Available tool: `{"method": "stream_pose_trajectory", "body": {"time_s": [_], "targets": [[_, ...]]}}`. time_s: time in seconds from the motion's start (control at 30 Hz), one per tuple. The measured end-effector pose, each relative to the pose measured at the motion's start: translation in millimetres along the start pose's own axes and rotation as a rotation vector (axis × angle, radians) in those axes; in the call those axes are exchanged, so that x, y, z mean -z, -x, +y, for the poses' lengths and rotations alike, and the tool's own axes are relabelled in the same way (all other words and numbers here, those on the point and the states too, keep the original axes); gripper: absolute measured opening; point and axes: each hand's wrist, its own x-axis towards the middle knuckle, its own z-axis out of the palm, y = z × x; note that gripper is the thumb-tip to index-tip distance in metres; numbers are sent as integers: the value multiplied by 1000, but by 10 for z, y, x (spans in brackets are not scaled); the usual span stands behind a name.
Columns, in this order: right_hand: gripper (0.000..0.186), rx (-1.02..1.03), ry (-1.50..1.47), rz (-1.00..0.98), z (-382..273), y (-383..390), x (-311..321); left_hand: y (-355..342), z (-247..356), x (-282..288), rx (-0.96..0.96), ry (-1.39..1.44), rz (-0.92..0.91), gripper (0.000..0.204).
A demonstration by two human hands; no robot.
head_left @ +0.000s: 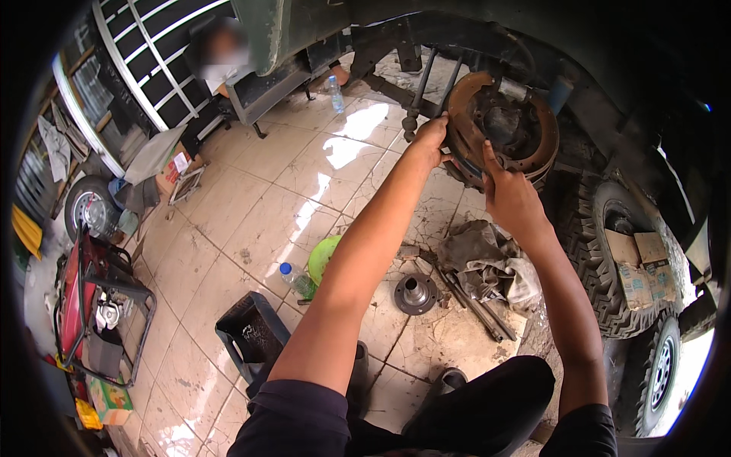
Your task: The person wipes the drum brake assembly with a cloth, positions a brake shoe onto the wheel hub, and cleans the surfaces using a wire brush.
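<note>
Both my arms reach out to a rusty drum brake assembly (500, 118) under a dark vehicle body. My left hand (432, 140) is closed on the outer left edge of the curved brake shoe (466, 114), its fingertips partly hidden behind the metal. Lower down, my right hand (512, 193) lays its stretched index finger on the face of the shoe; its other fingers bend near the lower rim, partly out of sight. A flanged wheel hub (416, 294) stands on the tiles below. Beside it lie a crumpled grey rag (487, 255) and metal bars (477, 305).
Chunky tyres (598, 263) lean at the right, cardboard pieces on one. A black container (253, 335), a blue-capped bottle (295, 279) and a green bowl (323, 255) stand left of my arm. Farther left is a red framed machine (95, 305). Another person (221, 65) sits at the back.
</note>
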Motion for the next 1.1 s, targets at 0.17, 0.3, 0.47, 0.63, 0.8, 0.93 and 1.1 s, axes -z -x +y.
{"method": "stream_pose_trajectory", "body": {"time_s": [0.17, 0.3, 0.47, 0.63, 0.8, 0.93, 1.1], "targets": [[59, 31, -42, 48, 128, -181, -76, 156, -165, -43, -53, -55, -41, 39], [65, 94, -94, -37, 65, -51, 9, 53, -7, 111, -31, -105, 4, 45], [65, 127, 23, 0, 351, 44, -37, 125, -9, -189, -58, -166, 88, 44], [63, 6, 4, -49, 176, -306, 2, 60, -45, -64, 56, 82, 8, 51], [62, 42, -71, 29, 54, 52, 9, 85, -217, 72, 23, 82, -104, 57], [60, 19, 31, 94, 110, 266, -29, 59, -534, 49, 10, 100, -177, 57], [49, 108, -112, 73, -9, -187, 111, -84, -611, 66, 27, 284, -176, 51]]}}
